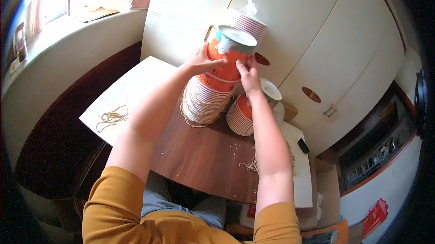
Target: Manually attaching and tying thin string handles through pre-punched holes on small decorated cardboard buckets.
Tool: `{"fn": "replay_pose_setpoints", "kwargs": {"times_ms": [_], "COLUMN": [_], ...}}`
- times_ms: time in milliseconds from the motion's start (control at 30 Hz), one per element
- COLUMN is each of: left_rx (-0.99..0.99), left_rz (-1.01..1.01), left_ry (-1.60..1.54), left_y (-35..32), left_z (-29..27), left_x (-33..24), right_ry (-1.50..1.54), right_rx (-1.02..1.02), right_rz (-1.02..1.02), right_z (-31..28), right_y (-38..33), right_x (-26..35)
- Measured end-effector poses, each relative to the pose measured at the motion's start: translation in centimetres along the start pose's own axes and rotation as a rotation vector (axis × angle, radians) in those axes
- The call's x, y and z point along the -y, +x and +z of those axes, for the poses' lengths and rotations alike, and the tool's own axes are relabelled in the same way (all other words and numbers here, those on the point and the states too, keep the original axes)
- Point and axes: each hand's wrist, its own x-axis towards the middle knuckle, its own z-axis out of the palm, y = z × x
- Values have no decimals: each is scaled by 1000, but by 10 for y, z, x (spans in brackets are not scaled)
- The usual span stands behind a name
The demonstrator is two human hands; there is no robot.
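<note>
Both hands grip an orange paper cup with a teal rim [229,53] atop a tall stack of orange-and-white paper cups [206,99] on the brown wooden worktop [204,153]. The left hand [199,62] wraps its side with closed fingers; the right hand [248,77] pinches its lower edge. A shorter cup stack [242,114] stands just beside.

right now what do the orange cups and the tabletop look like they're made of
Orange cups: likely coated paper; thin rolled white rims nest tightly and the printed wall has a slight sheen. Tabletop: looks like dark wood or a wood-look laminate; reddish-brown grain with a smooth, faintly glossy finish. Which of the two, I cannot tell.
</note>
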Motion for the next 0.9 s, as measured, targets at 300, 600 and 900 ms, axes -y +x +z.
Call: {"fn": "replay_pose_setpoints", "kwargs": {"times_ms": [300, 600, 900], "left_rx": [-95, -197, 585], "left_rz": [-101, -231, 581], "left_ry": [288, 569, 155], "left_y": [-37, -67, -171], "left_z": [7, -1, 27], "left_x": [27, -34, -253], "right_ry": [99, 218, -1371], "right_rx": [-31, 205, 63], "right_rz": [9, 326, 87], "right_z": [25, -23, -135], "right_y": [-47, -48, -59], "right_x": [-3, 10, -31]}}
